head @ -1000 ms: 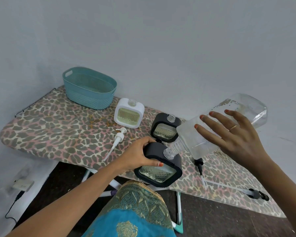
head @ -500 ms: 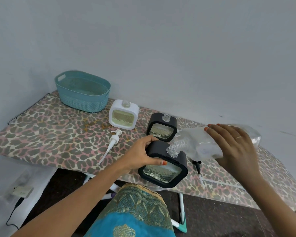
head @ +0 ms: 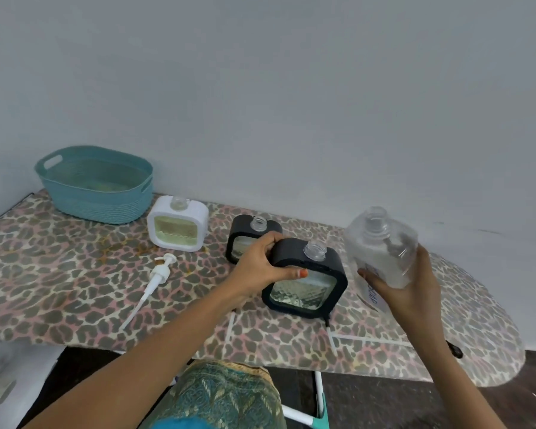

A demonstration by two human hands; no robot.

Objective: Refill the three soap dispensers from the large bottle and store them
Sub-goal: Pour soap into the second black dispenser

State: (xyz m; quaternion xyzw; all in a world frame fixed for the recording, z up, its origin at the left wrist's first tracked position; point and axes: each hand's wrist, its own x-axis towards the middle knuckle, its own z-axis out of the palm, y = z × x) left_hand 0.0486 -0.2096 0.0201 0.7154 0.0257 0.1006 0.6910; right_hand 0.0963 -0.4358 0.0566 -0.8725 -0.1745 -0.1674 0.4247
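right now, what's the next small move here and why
Probably set the large bottle down on the board: the right hand holds it upright, clear of the open neck of the black dispenser in the grip of the left hand. A freed right hand could then fetch a pump.

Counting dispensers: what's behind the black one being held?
An uncapped black dispenser stands behind it; the left hand covers most of its window, so its fill level is hidden.

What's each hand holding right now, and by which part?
Left hand grips the near black dispenser by its top left corner. Right hand holds the large clear bottle around its lower body, neck up.
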